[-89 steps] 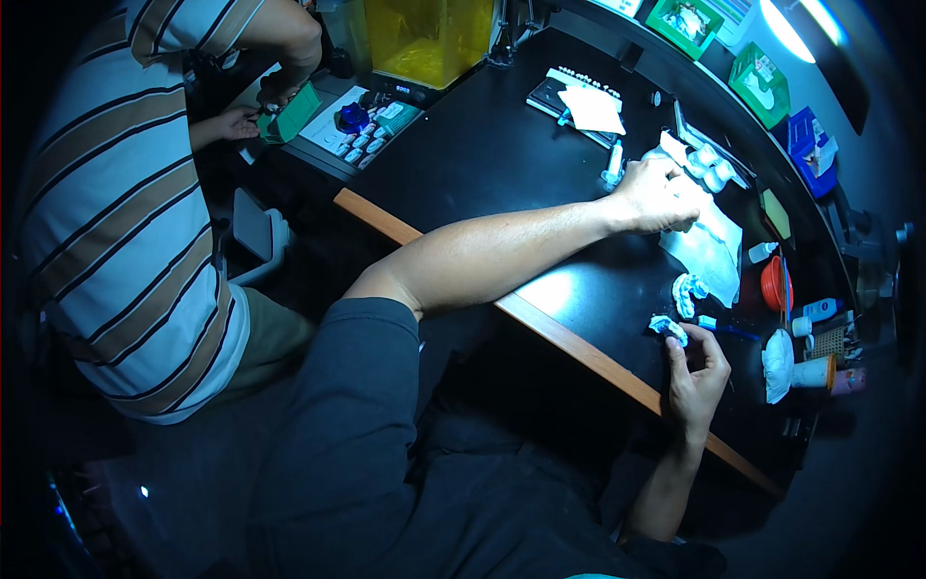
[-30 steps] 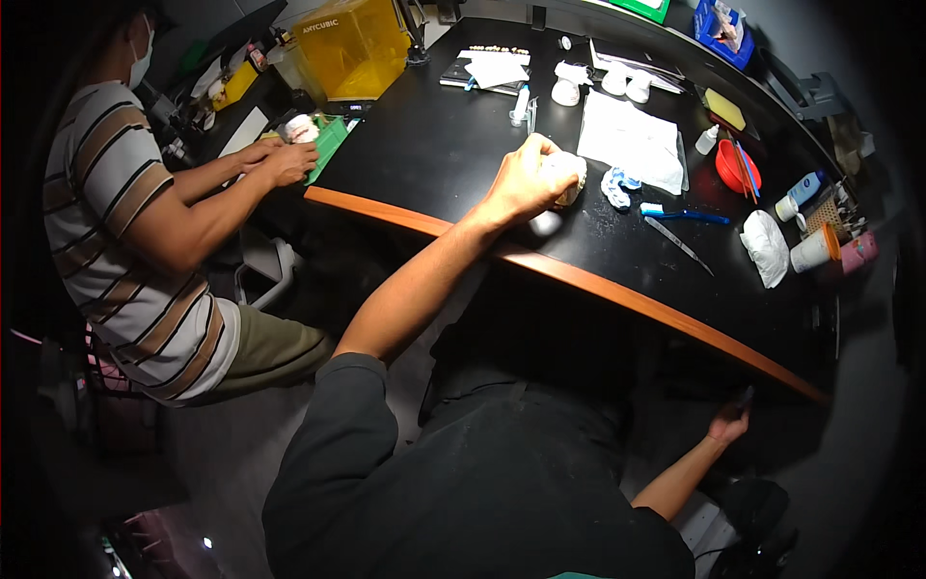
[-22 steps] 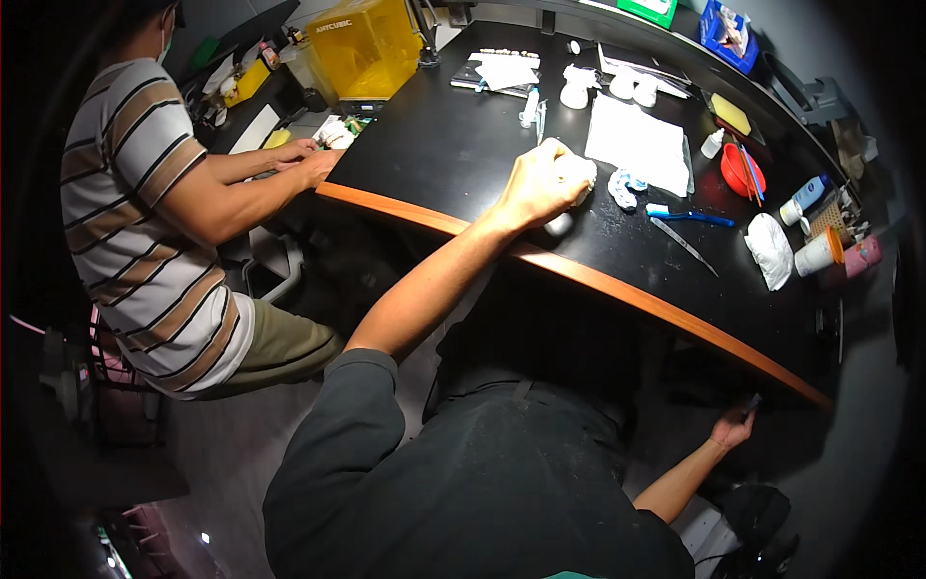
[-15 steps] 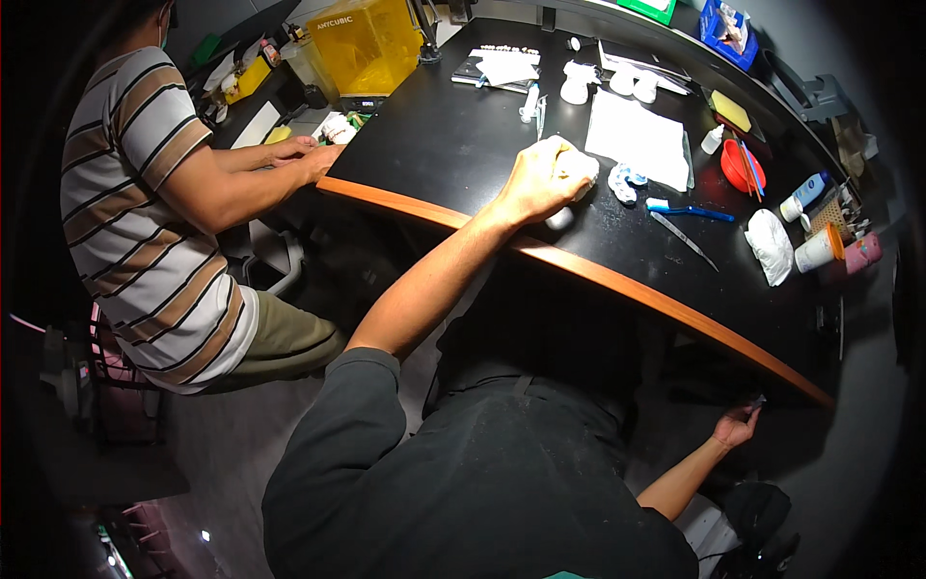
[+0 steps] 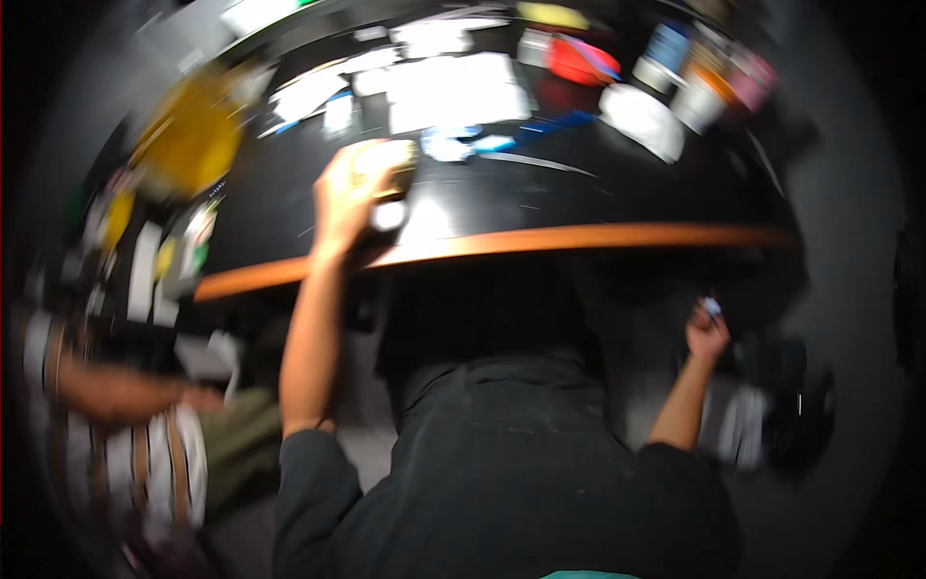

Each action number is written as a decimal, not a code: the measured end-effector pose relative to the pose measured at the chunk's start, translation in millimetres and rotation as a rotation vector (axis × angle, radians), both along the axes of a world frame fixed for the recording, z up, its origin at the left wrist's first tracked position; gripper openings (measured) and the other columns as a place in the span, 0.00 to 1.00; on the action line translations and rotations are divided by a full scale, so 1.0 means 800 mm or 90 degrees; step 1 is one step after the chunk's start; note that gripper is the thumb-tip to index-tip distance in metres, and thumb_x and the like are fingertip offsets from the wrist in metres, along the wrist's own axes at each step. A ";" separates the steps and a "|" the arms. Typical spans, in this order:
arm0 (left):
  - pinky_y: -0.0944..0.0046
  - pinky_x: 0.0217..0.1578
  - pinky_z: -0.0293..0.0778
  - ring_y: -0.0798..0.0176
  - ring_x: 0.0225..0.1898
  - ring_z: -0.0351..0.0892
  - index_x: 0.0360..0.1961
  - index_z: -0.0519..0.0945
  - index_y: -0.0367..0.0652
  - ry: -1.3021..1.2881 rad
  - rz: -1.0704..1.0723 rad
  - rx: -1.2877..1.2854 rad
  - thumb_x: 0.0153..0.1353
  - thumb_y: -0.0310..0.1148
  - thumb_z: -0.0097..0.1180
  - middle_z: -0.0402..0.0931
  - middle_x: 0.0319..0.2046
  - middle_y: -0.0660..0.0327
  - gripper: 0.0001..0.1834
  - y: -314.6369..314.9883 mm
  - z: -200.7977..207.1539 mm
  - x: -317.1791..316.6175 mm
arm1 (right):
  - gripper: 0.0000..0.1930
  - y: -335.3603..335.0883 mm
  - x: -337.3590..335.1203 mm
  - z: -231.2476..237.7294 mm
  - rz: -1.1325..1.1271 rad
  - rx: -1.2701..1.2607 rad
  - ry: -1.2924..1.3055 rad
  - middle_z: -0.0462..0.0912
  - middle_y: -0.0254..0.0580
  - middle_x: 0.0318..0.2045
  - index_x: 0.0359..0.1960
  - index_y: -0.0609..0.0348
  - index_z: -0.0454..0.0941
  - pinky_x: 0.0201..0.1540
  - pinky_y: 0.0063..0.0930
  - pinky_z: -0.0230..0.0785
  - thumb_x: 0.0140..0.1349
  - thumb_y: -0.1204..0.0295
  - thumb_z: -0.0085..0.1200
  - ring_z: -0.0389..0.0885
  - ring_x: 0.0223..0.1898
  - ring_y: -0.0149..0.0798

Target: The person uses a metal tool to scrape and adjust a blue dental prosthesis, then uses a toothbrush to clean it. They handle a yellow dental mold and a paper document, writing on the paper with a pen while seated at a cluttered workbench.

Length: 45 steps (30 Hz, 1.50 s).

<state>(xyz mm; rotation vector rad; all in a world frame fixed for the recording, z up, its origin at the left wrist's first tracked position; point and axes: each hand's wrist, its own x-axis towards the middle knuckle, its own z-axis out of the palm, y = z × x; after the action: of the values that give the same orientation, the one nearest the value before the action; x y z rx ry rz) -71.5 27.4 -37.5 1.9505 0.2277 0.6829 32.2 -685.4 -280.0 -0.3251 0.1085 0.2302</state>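
Over the front left of the black table, my left hand is closed round a small pale yellow, blocky thing, smeared by motion. Just below that hand shows a rounded white thing. My right hand is off the table, low at the right, with its fingers closed on a small whitish thing too small to name. Beyond my left hand lie a crumpled white-and-blue wad, a blue-handled brush and a thin metal tool.
White sheets cover the table's middle. Farther right are a red bowl, a white bag-like bundle and several cups and bottles. A co-worker's arm shows at the left, near a yellow see-through box. An orange-brown edge borders the table.
The view has swung round, blurring the picture; the table edge now runs nearly level and the co-worker sits lower left. My right hand has come up with its small thing. My left hand stays closed.
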 end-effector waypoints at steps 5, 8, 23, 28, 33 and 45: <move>0.64 0.55 0.76 0.65 0.50 0.82 0.56 0.82 0.35 -0.002 -0.041 0.071 0.72 0.35 0.60 0.84 0.50 0.57 0.17 0.035 -0.009 -0.004 | 0.07 -0.035 -0.030 0.004 0.018 -0.188 0.093 0.87 0.43 0.35 0.40 0.60 0.84 0.35 0.31 0.82 0.62 0.74 0.62 0.86 0.33 0.44; 0.64 0.54 0.75 0.65 0.50 0.81 0.56 0.80 0.33 0.019 -0.084 0.029 0.74 0.36 0.57 0.83 0.49 0.57 0.17 0.033 -0.015 0.010 | 0.03 -0.075 -0.071 0.045 0.080 -0.297 0.107 0.88 0.43 0.29 0.31 0.59 0.87 0.35 0.31 0.82 0.60 0.73 0.65 0.87 0.31 0.43; 0.62 0.57 0.73 0.63 0.51 0.79 0.56 0.78 0.34 0.041 -0.084 -0.044 0.73 0.31 0.55 0.81 0.50 0.56 0.15 0.013 -0.005 0.006 | 0.07 0.024 -0.039 0.310 -0.011 -1.052 -0.240 0.84 0.33 0.33 0.35 0.60 0.81 0.44 0.22 0.74 0.60 0.77 0.69 0.81 0.37 0.25; 0.61 0.58 0.75 0.61 0.52 0.81 0.55 0.79 0.32 0.013 -0.063 -0.070 0.69 0.27 0.57 0.83 0.51 0.54 0.16 0.014 0.003 -0.002 | 0.11 0.103 0.081 0.234 0.060 -1.269 -0.276 0.88 0.48 0.31 0.31 0.66 0.81 0.38 0.37 0.77 0.50 0.74 0.70 0.87 0.36 0.40; 0.60 0.52 0.79 0.61 0.47 0.85 0.50 0.82 0.34 -0.041 -0.039 -0.060 0.62 0.33 0.67 0.85 0.45 0.54 0.18 -0.021 -0.004 0.020 | 0.30 0.095 0.088 0.195 0.093 -1.386 -0.337 0.78 0.68 0.62 0.59 0.71 0.78 0.75 0.42 0.58 0.48 0.82 0.51 0.71 0.69 0.59; 0.56 0.48 0.82 0.49 0.43 0.87 0.49 0.82 0.32 -0.082 0.011 0.145 0.58 0.35 0.69 0.85 0.42 0.46 0.21 -0.016 0.011 -0.001 | 0.32 0.126 0.072 0.226 0.259 -1.575 -0.235 0.77 0.70 0.62 0.61 0.72 0.76 0.71 0.41 0.64 0.48 0.83 0.54 0.71 0.69 0.62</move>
<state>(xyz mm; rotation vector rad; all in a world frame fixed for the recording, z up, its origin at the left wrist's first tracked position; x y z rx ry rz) -72.3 14.6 -28.4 2.1114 0.0895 0.8743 89.6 -584.5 -99.1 -2.8561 -0.1112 0.3234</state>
